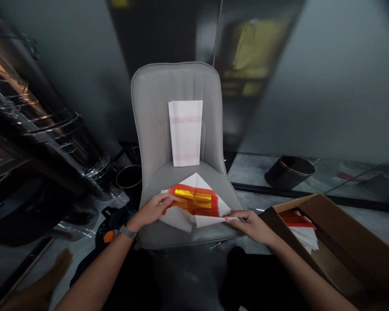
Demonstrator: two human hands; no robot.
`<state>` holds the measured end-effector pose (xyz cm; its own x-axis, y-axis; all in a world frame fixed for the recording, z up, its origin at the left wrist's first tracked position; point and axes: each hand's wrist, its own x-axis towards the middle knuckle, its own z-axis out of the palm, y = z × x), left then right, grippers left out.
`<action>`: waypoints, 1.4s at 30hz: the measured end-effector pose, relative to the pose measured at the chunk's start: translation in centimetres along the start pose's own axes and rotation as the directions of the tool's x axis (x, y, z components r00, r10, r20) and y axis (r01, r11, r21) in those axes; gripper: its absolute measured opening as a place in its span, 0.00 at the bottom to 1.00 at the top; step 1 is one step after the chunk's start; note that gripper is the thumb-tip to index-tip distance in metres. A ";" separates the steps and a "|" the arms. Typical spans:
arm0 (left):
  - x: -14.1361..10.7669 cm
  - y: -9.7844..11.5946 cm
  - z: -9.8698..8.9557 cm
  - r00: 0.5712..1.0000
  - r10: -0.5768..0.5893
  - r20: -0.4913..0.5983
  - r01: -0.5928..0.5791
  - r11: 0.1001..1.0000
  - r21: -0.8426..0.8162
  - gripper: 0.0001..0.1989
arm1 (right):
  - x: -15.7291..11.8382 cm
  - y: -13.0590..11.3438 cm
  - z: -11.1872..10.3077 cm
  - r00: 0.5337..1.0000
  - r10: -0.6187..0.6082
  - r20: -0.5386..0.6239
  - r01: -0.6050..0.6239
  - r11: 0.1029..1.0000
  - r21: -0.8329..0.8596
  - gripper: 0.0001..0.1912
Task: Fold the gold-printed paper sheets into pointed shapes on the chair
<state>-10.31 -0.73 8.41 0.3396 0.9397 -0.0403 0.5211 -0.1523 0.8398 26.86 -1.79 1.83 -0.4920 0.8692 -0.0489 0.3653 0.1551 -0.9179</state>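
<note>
A sheet of white paper with an orange-red field and gold foil strips (202, 199) lies partly folded on the seat of a grey padded chair (210, 170). My left hand (155, 209) pinches the paper's left side, its fingertips near the gold strip. At the right corner, my right hand (251, 224) holds the paper's edge between thumb and fingers. The front edge of the sheet is turned up, with a crease near its middle. Behind it, a stack of white paper with pale pink bands (186, 134) leans upright against the chair's backrest.
An open cardboard box (320, 250) at the right holds more red and white papers (300, 229). Black bins stand at the left (129, 177) and right (290, 170) of the chair. Shiny wrapped cylinders (68, 125) fill the left side. A dark bag (113, 220) lies by the chair.
</note>
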 end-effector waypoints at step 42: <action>-0.7 -1.3 -3.3 0.959 0.142 0.246 -0.253 0.825 0.506 0.17 | 0.9 1.8 -0.4 1.000 0.017 -0.025 -0.014 0.992 0.122 0.21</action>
<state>-13.75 -0.18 9.14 0.5926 0.8038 -0.0523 0.7403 -0.5178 0.4287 27.37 -0.55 0.33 -0.4658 0.8832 -0.0545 0.2725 0.0845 -0.9584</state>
